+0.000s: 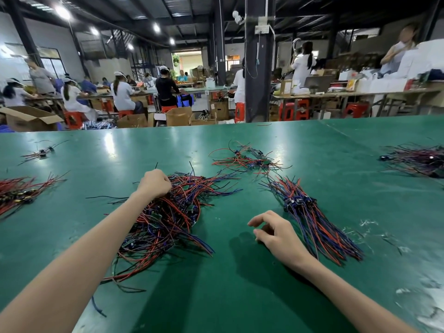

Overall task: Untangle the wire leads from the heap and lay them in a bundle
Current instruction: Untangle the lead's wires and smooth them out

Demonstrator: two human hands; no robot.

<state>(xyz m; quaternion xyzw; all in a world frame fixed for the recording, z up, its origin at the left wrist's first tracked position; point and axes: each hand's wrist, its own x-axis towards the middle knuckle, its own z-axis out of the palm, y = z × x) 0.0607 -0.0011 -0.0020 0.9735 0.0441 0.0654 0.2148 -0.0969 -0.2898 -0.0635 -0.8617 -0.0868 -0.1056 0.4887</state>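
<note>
Forearms (79,258), left hand (155,182) and right hand (276,233) bare.

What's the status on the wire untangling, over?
Left grip closed on the heap, far end. Right grip open, empty, beside the bundle. Heap mostly tangled. Nothing in the way.

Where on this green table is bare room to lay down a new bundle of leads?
Free: the table between the tangled heap and the bundle, near the right hand; also the near edge between both forearms. Crowded: around the left hand, in the heap.

heap (168,219) 1 | bundle (312,222) 1 | other wire piles (247,159) (16,191) (42,152) (418,159) 4 | hands (155,182) (276,233) 2
</note>
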